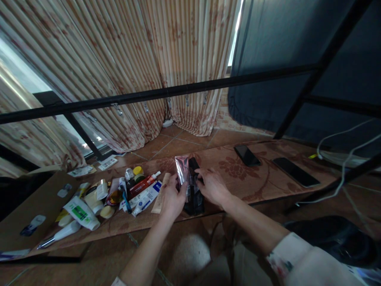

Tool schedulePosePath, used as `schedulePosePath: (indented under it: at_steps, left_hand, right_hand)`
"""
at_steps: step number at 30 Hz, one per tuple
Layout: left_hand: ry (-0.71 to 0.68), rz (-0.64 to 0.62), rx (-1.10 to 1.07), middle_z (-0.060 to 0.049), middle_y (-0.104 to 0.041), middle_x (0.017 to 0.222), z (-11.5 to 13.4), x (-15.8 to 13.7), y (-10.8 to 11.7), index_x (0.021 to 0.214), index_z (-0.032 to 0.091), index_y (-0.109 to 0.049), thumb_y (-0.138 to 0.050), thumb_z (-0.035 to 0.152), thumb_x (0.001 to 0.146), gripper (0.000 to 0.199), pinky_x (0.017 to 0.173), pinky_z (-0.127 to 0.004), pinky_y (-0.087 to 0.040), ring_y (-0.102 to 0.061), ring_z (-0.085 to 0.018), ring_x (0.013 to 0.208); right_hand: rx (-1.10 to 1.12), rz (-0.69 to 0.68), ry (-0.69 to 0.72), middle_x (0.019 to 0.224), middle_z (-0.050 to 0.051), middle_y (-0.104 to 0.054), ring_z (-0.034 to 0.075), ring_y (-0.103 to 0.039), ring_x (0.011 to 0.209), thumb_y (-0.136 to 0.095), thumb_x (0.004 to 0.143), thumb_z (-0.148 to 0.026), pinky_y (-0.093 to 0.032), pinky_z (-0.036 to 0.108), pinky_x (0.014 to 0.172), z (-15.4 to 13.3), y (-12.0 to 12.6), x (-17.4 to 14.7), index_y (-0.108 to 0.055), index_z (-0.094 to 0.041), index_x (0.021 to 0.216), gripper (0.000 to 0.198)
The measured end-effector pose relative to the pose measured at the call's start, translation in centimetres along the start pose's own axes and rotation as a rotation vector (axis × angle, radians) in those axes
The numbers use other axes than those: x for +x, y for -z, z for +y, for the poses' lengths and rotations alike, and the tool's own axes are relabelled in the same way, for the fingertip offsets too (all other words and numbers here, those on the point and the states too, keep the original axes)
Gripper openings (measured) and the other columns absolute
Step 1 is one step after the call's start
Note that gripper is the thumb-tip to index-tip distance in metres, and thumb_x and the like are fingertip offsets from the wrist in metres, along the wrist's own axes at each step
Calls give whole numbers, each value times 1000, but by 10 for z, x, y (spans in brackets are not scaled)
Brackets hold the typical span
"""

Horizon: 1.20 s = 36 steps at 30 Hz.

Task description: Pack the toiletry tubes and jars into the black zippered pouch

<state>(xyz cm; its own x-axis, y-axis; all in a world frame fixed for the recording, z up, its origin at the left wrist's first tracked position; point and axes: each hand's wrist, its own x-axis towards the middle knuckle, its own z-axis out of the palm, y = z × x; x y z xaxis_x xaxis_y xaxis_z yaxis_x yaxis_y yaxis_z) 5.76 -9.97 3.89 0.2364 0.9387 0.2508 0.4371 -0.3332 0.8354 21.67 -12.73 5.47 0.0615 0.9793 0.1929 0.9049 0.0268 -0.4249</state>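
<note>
- A shiny, pink metallic tube (182,169) is being pinched by the left hand (172,200), its thumb and fingers closed, beside a black, soft-looking pouch (195,202) on the brown floral cloth-covered worktop (253,180)
- The pouch's edge is being touched by the right hand's (213,186) bent fingers; whether they are pinching cannot be told
- The tube is being judged light, squeezable and slippery, its middle being favoured for gripping

Bottles (141,185) and tubes (80,212) lie clustered on a table (250,186), between a box (18,214) at its left end and a person's left hand (172,196). A pouch (195,202) sits between that hand and the right hand (214,186), a single tube (182,167) at its left side. Two phones (246,155) lie farther right; curtains (190,47) hang behind the table.
</note>
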Motion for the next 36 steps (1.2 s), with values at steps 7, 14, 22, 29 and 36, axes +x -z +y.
schedulePosePath:
  at_steps: [7,14,22,29,36]
  left_hand:
    - [-2,-17,142,-5,-69,92,-1,-2,-2,111,20,-55,-53,32,83,31,83,-33,-45,-65,-20,89]
    - [5,-27,227,-6,-70,93,-1,-4,-4,112,20,-54,-54,30,82,32,83,-34,-46,-64,-21,94]
    - [-3,-38,243,-5,-69,95,-2,-3,-5,110,21,-56,-55,30,82,30,85,-33,-46,-65,-21,94]
    - [-40,-60,283,-3,-70,90,0,-4,-6,111,21,-56,-54,31,82,31,88,-34,-45,-66,-19,87]
    - [-95,-39,382,-6,-69,89,9,-9,-12,107,21,-59,-53,32,83,27,88,-38,-43,-63,-22,88]
  right_hand:
    - [-11,3,3,101,7,-67,22,-52,102,-49,82,-21,-32,35,92,1,0,0,-56,-19,118,36]
    - [-23,-5,5,102,7,-67,22,-52,102,-49,82,-21,-33,34,91,1,-1,0,-57,-19,116,35]
    - [-34,-23,-11,104,7,-67,22,-52,102,-49,83,-22,-32,34,90,0,0,0,-55,-20,119,37]
    - [1,9,18,102,7,-67,24,-51,102,-41,91,-41,-32,36,89,-4,3,-3,-60,-22,112,34]
    - [112,59,-45,101,10,-67,28,-53,106,-39,85,-62,-32,41,91,-8,2,-4,-39,-15,133,67]
